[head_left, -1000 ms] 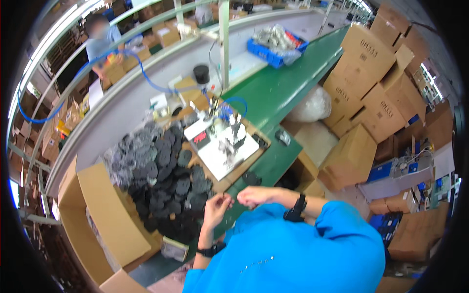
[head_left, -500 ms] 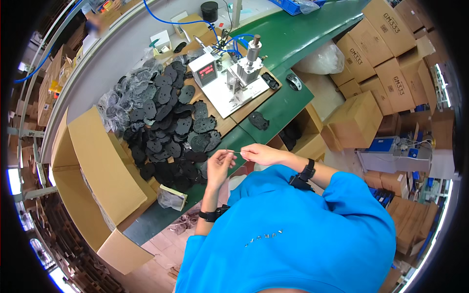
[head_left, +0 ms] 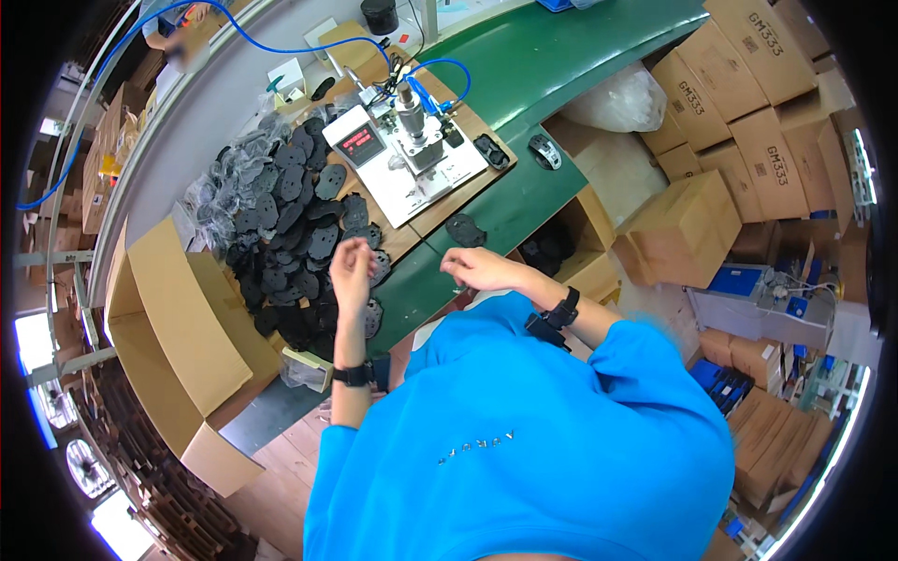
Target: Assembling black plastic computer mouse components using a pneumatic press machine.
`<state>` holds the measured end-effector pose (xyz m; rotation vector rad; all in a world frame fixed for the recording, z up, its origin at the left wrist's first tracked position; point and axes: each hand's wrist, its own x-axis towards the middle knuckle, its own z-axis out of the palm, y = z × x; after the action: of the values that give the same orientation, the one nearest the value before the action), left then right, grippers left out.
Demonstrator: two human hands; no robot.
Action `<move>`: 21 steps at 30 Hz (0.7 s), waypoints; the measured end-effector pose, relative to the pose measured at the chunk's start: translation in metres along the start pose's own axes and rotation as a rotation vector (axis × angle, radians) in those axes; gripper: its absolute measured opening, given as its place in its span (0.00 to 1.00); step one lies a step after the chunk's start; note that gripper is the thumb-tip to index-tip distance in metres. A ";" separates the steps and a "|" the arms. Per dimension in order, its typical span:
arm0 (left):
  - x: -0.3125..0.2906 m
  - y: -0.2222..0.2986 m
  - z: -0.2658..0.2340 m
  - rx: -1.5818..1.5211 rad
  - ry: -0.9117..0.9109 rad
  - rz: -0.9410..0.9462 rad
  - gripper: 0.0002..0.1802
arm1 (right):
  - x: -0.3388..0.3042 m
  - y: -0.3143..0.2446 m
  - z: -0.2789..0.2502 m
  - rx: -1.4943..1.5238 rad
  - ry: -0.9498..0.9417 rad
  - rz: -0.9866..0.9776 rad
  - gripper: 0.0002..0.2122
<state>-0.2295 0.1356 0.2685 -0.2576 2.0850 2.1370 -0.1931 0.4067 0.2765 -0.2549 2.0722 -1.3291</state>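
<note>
My left hand (head_left: 351, 269) is raised over the near edge of a big pile of flat black parts (head_left: 281, 210), its fingers bent; whether it holds anything is unclear. My right hand (head_left: 474, 269) hovers over the green table (head_left: 524, 201) with curled fingers, and something small and pale may sit at the fingertips. A single black part (head_left: 465, 230) lies just beyond that hand. Behind it stands a small press machine (head_left: 412, 131) on a white base, with a red-digit display box (head_left: 360, 145). Each wrist wears a black band.
An open cardboard box (head_left: 178, 323) stands at my left. Stacked cartons (head_left: 739, 103) and a clear plastic bag (head_left: 613, 98) fill the right side. A box with black parts (head_left: 552, 248) sits below the table edge. Blue hoses (head_left: 281, 42) run to the machine. Another person (head_left: 178, 37) works far back.
My hands, close together in front of my chest earlier, have drawn apart: the left one toward the black pile, the right one to the right. The view has shifted closer to the bench.
</note>
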 end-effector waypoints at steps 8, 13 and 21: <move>0.139 -0.056 0.010 0.061 0.195 -0.134 0.13 | -0.050 0.076 -0.059 0.242 0.199 0.153 0.11; 0.199 -0.119 0.019 0.105 0.287 -0.291 0.13 | -0.076 0.100 -0.060 0.400 0.257 0.214 0.10; 0.234 -0.164 0.045 0.494 0.414 -0.332 0.15 | -0.107 0.113 -0.032 0.516 0.363 0.309 0.10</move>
<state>-0.4224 0.1814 0.0573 -0.9653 2.4814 1.4144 -0.1105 0.5347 0.2323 0.5427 1.8547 -1.7380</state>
